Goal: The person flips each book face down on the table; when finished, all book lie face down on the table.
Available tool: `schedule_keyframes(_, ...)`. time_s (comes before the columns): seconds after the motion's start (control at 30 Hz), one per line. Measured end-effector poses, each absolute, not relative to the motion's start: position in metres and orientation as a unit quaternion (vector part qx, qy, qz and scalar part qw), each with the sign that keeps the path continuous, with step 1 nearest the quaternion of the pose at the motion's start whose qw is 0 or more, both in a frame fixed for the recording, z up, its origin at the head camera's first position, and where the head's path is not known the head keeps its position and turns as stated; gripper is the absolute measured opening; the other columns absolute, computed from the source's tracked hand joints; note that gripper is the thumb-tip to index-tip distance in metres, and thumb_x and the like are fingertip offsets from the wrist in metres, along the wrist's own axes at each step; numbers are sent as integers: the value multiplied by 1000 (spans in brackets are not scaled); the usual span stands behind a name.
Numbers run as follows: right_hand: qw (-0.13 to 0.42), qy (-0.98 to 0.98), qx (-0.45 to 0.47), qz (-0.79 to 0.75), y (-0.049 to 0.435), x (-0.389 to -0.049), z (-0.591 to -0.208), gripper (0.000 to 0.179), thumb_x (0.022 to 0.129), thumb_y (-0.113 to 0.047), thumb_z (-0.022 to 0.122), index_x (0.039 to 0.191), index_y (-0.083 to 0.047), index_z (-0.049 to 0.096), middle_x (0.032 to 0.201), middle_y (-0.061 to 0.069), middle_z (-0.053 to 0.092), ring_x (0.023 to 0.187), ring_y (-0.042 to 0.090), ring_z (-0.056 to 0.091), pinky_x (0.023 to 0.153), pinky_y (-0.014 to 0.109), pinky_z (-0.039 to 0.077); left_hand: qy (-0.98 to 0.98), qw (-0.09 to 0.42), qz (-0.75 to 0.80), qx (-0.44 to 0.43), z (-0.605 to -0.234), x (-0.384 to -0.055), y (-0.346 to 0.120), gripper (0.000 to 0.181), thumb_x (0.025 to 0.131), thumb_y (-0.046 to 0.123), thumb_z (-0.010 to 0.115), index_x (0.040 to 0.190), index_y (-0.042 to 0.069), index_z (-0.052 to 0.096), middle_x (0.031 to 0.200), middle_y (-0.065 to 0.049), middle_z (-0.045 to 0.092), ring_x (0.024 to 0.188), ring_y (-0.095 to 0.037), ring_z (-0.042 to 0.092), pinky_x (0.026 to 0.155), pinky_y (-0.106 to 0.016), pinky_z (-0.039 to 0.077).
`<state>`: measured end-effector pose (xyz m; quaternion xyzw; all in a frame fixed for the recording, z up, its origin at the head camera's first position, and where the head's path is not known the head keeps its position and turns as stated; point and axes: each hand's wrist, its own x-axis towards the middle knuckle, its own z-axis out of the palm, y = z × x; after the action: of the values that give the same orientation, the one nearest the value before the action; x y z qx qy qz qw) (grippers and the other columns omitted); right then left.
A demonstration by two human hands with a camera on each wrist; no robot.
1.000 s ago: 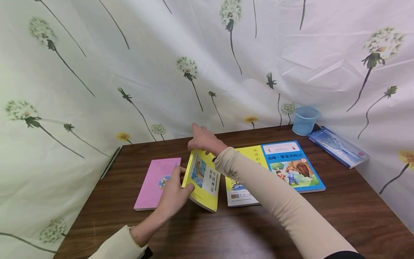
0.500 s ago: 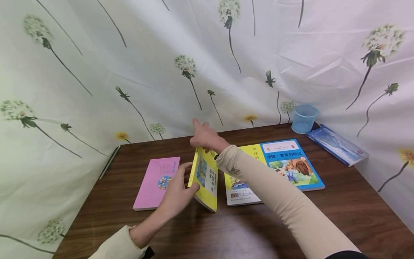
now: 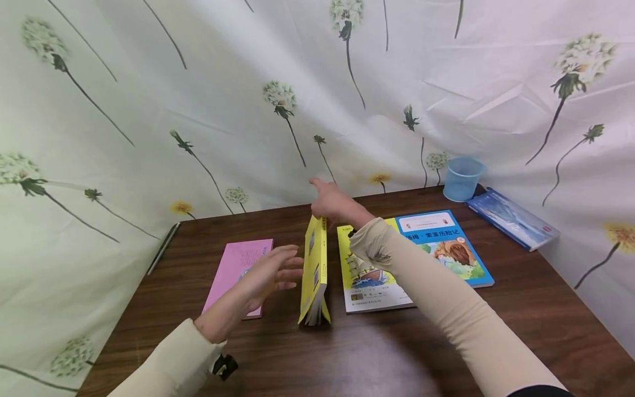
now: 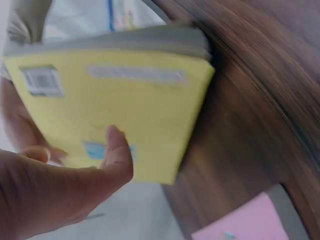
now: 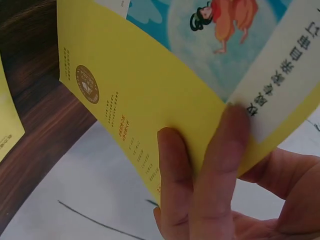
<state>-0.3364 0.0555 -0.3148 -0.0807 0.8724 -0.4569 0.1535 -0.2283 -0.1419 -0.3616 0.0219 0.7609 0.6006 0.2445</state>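
Note:
A yellow paperback book (image 3: 313, 267) stands on edge on the table, its spine up and its covers slightly spread at the bottom. My right hand (image 3: 336, 204) pinches its far end; in the right wrist view two fingers (image 5: 217, 170) press on the picture cover. Just left of the book, my left hand (image 3: 265, 278) holds nothing, fingers extended toward the back cover. In the left wrist view its thumb (image 4: 117, 157) overlaps that cover, which has a barcode. A pink book (image 3: 233, 264) lies flat beneath and beyond the left hand.
To the right, another yellow book (image 3: 364, 275) with a ship picture lies flat against a blue picture book (image 3: 448, 251), both partly behind the right sleeve. A light blue cup (image 3: 463, 179) and a blue-white book (image 3: 511, 218) sit at the back right, by the flowered curtain (image 3: 223, 82).
The left hand has let go of the yellow book and drawn back to the left. The book has turned from its tilted front cover to spine-up, still in the right hand.

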Motion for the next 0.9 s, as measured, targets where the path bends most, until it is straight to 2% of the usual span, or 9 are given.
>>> schedule_keyframes(0.07, 158, 865, -86, -468, 61, -336, -316, 89, 88, 6, 51, 161, -29, 14, 139, 25, 47, 51, 17, 48, 53, 38, 57, 764, 255, 593, 10, -370, -234, -145, 58, 107, 32, 38, 156, 5, 24, 154, -27, 38, 137, -43, 46, 103, -48, 49)
schedule_keyframes(0.13, 159, 860, -85, -477, 65, -335, -316, 90, 87, 7, 51, 161, -29, 14, 127, 25, 52, 49, 16, 43, 52, 37, 53, 766, 262, 587, -7, -379, -237, -148, 61, 105, 33, 42, 156, 4, 24, 152, -28, 39, 136, -45, 46, 101, -49, 49)
schedule_keyframes(0.2, 158, 855, -84, -487, 68, -335, -316, 91, 87, 7, 51, 161, -29, 14, 120, 25, 53, 50, 16, 45, 53, 37, 52, 764, 269, 585, -28, -389, -239, -149, 62, 104, 35, 45, 154, 4, 26, 150, -29, 41, 134, -45, 47, 98, -47, 50)
schedule_keyframes(0.33, 159, 842, -75, -511, 74, -336, -317, 94, 85, 9, 53, 161, -30, 14, 124, 25, 50, 54, 18, 50, 62, 45, 57, 758, 283, 585, -55, -401, -237, -149, 63, 101, 37, 49, 152, 4, 30, 146, -29, 45, 128, -42, 53, 90, -43, 54)
schedule_keyframes(0.43, 164, 823, -64, -541, 78, -339, -318, 96, 85, 11, 53, 161, -32, 14, 133, 26, 49, 64, 22, 60, 70, 48, 60, 752, 295, 586, -66, -406, -235, -148, 63, 101, 37, 49, 150, 3, 31, 142, -28, 47, 119, -38, 58, 86, -43, 57)
schedule_keyframes(0.57, 166, 794, -53, -583, 82, -340, -315, 97, 85, 14, 54, 161, -32, 14, 129, 25, 52, 77, 27, 68, 71, 45, 62, 744, 311, 586, -80, -409, -235, -149, 54, 100, 39, 50, 141, 4, 42, 120, -17, 62, 96, -25, 66, 78, -41, 58)
schedule_keyframes(0.67, 162, 787, -53, -593, 85, -342, -312, 97, 86, 14, 55, 161, -31, 13, 123, 22, 54, 79, 27, 70, 71, 44, 62, 739, 321, 587, -80, -409, -236, -151, 48, 100, 41, 49, 132, 5, 51, 102, -7, 69, 85, -19, 68, 76, -40, 57)
schedule_keyframes(0.9, 148, 785, -62, -599, 93, -346, -313, 97, 86, 13, 56, 161, -30, 12, 127, 20, 50, 85, 33, 71, 71, 44, 62, 742, 310, 589, -80, -406, -237, -160, 47, 100, 40, 50, 130, 3, 54, 102, -5, 72, 88, -19, 68, 81, -43, 57)
